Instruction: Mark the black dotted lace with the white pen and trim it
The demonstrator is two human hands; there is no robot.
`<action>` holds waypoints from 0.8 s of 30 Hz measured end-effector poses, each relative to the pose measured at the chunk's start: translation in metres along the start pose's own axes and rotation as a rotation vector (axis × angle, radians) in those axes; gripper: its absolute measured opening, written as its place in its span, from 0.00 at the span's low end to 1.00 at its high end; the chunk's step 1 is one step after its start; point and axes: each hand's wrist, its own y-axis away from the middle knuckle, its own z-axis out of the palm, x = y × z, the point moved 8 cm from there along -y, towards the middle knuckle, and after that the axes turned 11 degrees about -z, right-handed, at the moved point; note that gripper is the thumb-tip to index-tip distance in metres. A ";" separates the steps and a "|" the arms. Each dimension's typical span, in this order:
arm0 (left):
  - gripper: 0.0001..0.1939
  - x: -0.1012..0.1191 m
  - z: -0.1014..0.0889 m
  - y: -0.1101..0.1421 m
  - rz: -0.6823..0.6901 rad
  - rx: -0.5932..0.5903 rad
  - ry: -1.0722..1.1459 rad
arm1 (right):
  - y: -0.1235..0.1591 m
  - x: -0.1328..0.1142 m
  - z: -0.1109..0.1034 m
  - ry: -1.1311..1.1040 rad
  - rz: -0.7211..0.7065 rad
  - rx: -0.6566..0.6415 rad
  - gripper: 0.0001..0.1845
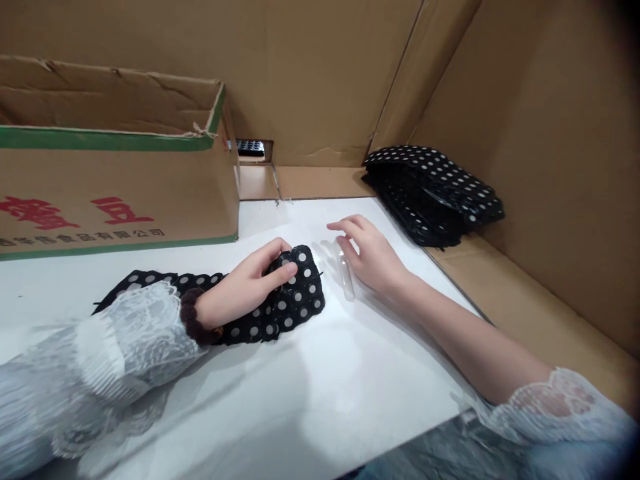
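Note:
My left hand is closed on the right end of a black sheet with rows of pale round dots, the thumb lying on top. The sheet is flat on the white table and runs left under my forearm. My right hand is just above the table to the right of the sheet, fingers apart and slightly bent. A clear, slim tube-like piece lies by its thumb; I cannot tell whether the thumb touches it.
An open cardboard box with green edges and red print stands at the left. A folded stack of similar black dotted sheets rests at the back right. Cardboard walls enclose the white table behind and on the right.

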 end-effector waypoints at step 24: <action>0.12 0.010 -0.010 0.011 0.081 0.167 -0.181 | 0.007 -0.049 0.027 -0.882 0.176 -0.195 0.10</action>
